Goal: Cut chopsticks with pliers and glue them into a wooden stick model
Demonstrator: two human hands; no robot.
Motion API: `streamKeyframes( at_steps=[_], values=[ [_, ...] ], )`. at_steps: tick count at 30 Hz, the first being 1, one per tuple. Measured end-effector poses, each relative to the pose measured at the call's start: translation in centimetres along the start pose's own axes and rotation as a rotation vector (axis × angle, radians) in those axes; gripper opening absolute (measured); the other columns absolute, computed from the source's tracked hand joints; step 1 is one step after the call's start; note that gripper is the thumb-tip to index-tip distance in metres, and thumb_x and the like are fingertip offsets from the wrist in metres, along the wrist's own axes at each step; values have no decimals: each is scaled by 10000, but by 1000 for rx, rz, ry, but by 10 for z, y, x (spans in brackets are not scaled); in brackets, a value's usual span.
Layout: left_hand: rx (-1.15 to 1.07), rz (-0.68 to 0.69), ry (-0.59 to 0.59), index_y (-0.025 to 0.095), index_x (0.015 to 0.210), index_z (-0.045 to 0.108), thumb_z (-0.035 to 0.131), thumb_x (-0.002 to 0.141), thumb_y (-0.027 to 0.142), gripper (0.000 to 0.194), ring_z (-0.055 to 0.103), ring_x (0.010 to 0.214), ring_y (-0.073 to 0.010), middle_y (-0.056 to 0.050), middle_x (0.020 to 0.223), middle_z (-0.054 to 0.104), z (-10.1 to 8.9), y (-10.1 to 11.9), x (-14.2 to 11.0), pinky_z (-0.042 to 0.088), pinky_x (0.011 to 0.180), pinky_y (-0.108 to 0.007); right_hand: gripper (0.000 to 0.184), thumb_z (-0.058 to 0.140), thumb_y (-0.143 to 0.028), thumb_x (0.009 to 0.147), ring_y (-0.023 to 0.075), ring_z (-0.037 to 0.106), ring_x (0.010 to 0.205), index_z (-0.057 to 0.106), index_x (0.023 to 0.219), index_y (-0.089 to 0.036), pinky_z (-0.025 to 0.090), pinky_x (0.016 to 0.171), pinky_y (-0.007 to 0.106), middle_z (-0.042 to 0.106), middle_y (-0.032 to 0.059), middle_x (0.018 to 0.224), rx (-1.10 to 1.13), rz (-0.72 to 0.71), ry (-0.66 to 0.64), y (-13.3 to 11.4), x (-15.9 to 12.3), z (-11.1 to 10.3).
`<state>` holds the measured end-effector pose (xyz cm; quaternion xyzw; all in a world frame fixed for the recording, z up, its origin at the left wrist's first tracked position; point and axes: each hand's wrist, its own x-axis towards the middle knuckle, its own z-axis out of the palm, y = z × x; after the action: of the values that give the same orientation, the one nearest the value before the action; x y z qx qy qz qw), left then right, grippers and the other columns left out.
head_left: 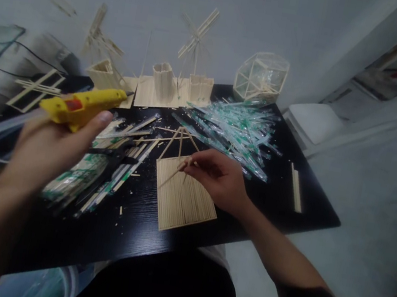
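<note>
My left hand (58,140) is wrapped round a yellow glue gun (92,103), raised over the left of the table with its nozzle toward the upper right. Above a square panel of wooden sticks (185,197), my right hand (218,177) pinches a thin wooden stick (173,177). Several slim sticks (180,140) lean together into a peak at the panel's far edge, close to my right fingertips. Whether the pinched stick touches the panel or the peak, I cannot tell.
Wrapped sticks and black pliers (117,155) lie left of the panel. Clear and green wrappers (239,130) are heaped behind it on the black table (135,231). Stick-built models (164,82) stand along the wall. Two loose sticks (296,187) lie at right.
</note>
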<state>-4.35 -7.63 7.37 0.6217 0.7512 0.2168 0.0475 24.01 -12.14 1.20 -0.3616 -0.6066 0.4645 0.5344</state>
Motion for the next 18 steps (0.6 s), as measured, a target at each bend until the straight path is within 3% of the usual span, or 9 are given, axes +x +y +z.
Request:
streamKeyframes(
  at_steps=[3, 5, 8, 11, 13, 18],
  values=[
    [169, 72, -162, 178, 1206, 595, 403, 939, 622, 552, 647, 874, -277, -69, 925, 668, 0, 2, 15, 521, 835, -406, 108, 798, -247, 852, 154, 741, 839, 732, 926, -205, 621, 815, 302, 768, 20, 910, 13, 15, -25, -3, -2, 1],
    [222, 44, -265, 172, 1268, 535, 365, 956, 608, 562, 644, 841, -283, -104, 967, 674, 5, 2, 23, 505, 748, -384, 92, 784, -238, 864, 156, 743, 848, 726, 929, -206, 624, 831, 313, 765, 21, 911, 38, 8, -22, -5, -2, 1],
    [253, 129, -351, 124, 1306, 501, 336, 981, 477, 507, 655, 937, -308, -165, 1090, 673, 17, -5, 32, 491, 779, -397, 64, 753, -215, 890, 156, 747, 857, 719, 944, -211, 628, 849, 327, 767, 19, 911, 76, -31, 7, -9, -2, 2],
    [317, 242, -388, 17, 1318, 485, 260, 999, 425, 566, 649, 1053, -356, -245, 1173, 634, 30, -17, 39, 492, 851, -438, 64, 730, -200, 911, 172, 747, 900, 725, 972, -217, 619, 882, 360, 777, 30, 943, 40, -94, 38, -19, 0, 2],
    [333, 260, -409, -32, 1327, 478, 320, 986, 467, 625, 644, 1079, -367, -268, 1182, 634, 37, -25, 42, 493, 897, -445, 85, 719, -191, 921, 192, 745, 937, 732, 996, -228, 610, 905, 392, 782, 36, 973, 0, -152, 47, -30, 1, 0],
    [346, 266, -416, -60, 1368, 458, 337, 992, 413, 615, 613, 1176, -360, -302, 1271, 617, 49, -38, 47, 462, 998, -436, 121, 696, -195, 938, 223, 733, 861, 739, 1001, -289, 620, 823, 446, 758, 25, 904, -15, -339, 157, -68, -4, -8]
  ],
)
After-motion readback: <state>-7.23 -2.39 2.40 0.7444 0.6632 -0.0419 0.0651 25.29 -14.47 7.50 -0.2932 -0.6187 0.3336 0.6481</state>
